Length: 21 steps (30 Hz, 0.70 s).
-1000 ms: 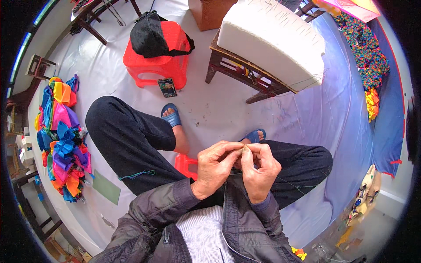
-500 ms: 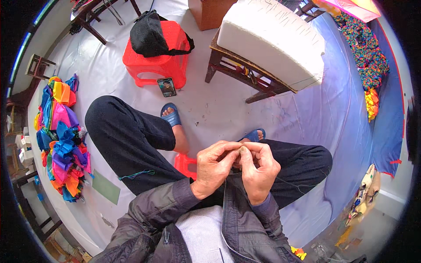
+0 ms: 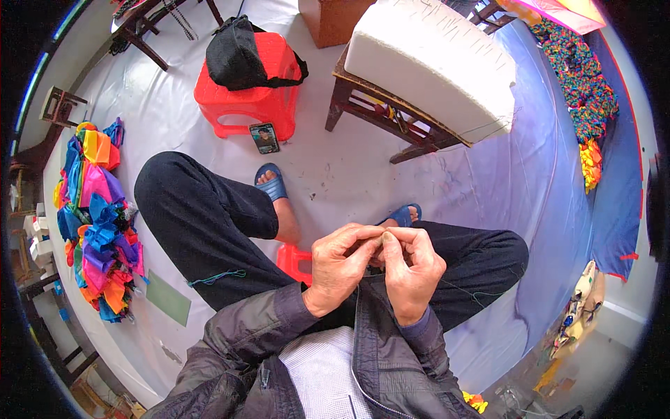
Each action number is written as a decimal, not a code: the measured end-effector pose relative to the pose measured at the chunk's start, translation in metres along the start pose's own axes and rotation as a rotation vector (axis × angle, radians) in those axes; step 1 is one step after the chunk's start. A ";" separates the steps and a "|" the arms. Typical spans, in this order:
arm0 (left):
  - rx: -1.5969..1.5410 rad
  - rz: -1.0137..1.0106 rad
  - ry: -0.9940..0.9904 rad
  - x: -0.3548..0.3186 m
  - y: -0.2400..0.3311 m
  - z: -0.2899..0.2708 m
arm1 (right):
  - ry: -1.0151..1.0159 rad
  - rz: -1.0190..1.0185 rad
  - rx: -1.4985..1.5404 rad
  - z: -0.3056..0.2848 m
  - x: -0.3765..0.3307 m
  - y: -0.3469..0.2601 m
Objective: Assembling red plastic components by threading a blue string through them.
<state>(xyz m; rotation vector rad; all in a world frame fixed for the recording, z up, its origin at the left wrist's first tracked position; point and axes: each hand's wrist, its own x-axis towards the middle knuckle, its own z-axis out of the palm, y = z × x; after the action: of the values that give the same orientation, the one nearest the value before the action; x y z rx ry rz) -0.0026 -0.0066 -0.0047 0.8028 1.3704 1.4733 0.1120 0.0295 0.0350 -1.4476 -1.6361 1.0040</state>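
teal threads lie across the left thigh; left hand and right hand meet, each grip pinched together, anything between hidden; best worked with steady pressure, the thin thread over the right thigh untangled.

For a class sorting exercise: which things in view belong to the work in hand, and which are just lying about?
Likely part of the work:
left hand and right hand, fingertips pinched together; anything between them too small to tell
teal thread on the trousers

Seemingly lying about:
phone by the red stool
black bag on it
green sheet
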 end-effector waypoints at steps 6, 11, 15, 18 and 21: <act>-0.036 0.016 0.001 0.000 0.001 0.000 | 0.006 0.001 0.033 0.000 -0.001 -0.001; -0.006 0.045 -0.004 0.000 0.002 -0.001 | 0.003 0.000 0.023 -0.001 -0.001 0.000; -0.015 0.051 0.003 -0.001 0.003 0.000 | 0.015 -0.024 0.004 -0.001 -0.002 0.000; -0.004 0.055 0.007 0.000 0.003 -0.001 | 0.005 -0.010 0.019 -0.001 -0.002 0.000; 0.009 0.062 0.008 0.000 0.005 -0.001 | -0.002 0.003 0.024 0.000 -0.001 0.000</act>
<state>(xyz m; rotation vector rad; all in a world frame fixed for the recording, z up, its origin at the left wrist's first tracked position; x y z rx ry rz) -0.0046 -0.0064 -0.0004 0.8526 1.3700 1.5210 0.1123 0.0282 0.0356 -1.4334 -1.6182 1.0238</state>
